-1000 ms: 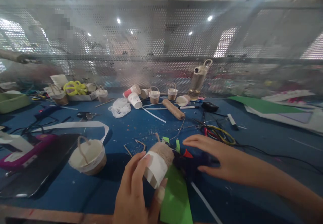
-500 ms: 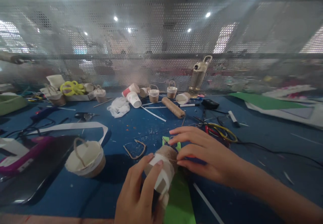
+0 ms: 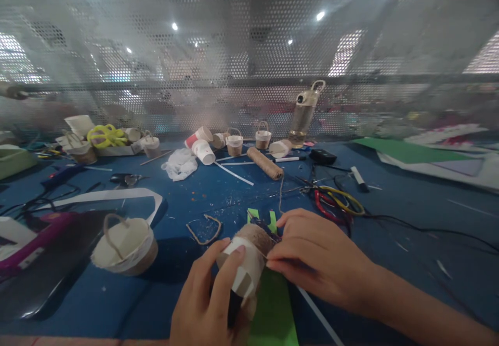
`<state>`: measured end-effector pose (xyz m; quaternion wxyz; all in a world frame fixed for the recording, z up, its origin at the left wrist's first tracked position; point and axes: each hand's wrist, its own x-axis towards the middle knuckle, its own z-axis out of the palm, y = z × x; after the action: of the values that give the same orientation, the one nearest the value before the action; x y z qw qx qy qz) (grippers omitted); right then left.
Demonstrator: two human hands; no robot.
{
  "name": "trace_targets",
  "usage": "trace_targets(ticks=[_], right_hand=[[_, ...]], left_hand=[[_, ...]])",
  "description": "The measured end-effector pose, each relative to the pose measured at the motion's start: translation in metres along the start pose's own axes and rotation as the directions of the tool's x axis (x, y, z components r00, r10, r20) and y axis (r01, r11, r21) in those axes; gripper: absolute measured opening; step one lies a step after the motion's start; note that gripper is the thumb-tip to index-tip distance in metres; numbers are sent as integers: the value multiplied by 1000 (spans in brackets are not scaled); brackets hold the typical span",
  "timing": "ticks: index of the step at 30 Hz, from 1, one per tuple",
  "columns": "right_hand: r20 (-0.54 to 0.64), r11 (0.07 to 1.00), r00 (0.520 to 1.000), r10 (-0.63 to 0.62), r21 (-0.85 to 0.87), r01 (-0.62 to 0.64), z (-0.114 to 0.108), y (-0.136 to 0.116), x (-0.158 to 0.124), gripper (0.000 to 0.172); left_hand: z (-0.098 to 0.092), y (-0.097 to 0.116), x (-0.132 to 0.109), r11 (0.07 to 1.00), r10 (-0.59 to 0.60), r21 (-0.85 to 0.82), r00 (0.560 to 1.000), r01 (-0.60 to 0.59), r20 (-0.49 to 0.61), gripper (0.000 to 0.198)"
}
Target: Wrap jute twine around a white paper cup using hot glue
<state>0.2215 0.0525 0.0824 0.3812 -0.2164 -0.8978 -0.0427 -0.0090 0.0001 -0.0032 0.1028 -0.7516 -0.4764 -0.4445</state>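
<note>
— At the left of the blue table (image 3: 187,190), what are we leaving beside us?

— We are leaving a small basket (image 3: 125,247) with a twine handle standing upright, near our left hand (image 3: 206,304) but apart from it. It seems parked clear of the work yet within reach.

— And what is the left hand doing?

— We are clasping the cup (image 3: 244,268) with it, fingers curling over the white part. The cup is lying on its side near the table's front edge, partly over a strip of green paper (image 3: 273,315). We judge that holding it sideways is steadying it and turning the twine-wound end toward the other hand.

— So the right hand (image 3: 315,257) is meeting it there?

— Yes, we are closing fingers and thumb on that wound end. Whether a loose strand is sitting between them, we cannot tell. A thin strand (image 3: 280,195) is running back toward the twine spool (image 3: 265,162) behind, probably lying there so it can feed freely.

— Anything further right?

— Scissors (image 3: 339,203) with red and yellow loops are lying just beyond our right hand, not touching it
</note>
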Motion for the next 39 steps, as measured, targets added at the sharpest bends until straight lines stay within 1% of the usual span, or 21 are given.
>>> trace_targets(ticks=[3, 6, 8, 16, 21, 24, 28, 30, 33, 39], right_hand=[[-17, 999, 1000, -18, -36, 17, 2, -2, -1, 25], [13, 991, 997, -71, -117, 72, 1, 0, 0, 29], [36, 985, 996, -84, -145, 89, 0, 1, -1, 29], [113, 962, 981, -157, -208, 178, 1, 3, -6, 32], [155, 969, 978, -139, -184, 167, -6, 1, -4, 40], [169, 967, 976, -135, -191, 167, -9, 2, -4, 37], [103, 963, 983, -152, -208, 170, -9, 4, -5, 25], [78, 962, 985, -151, -217, 164, -9, 4, -5, 22], [81, 958, 986, -146, -235, 162, -11, 4, -3, 28], [167, 966, 976, -139, -195, 171, -13, 0, 0, 43]], left_hand=[[0, 1, 0, 1000, 2, 4, 1000, -2, 0, 35], [0, 1, 1, 1000, -22, 7, 1000, 22, 4, 34], [-1, 2, 1, 999, -44, 10, 999, 44, 11, 34], [-1, 3, 1, 998, -53, 25, 998, 53, 22, 35], [-1, 3, 1, 998, -58, 9, 998, 58, 15, 35], [-1, 3, 1, 998, -61, -3, 998, 61, 31, 36], [-1, 3, 0, 998, -64, 1, 997, 64, 35, 35], [-1, 3, 0, 998, -65, 3, 997, 65, 36, 35], [-2, 3, 0, 998, -62, 0, 997, 62, 43, 36], [-3, 4, 1, 998, -68, 11, 996, 68, 48, 37]])
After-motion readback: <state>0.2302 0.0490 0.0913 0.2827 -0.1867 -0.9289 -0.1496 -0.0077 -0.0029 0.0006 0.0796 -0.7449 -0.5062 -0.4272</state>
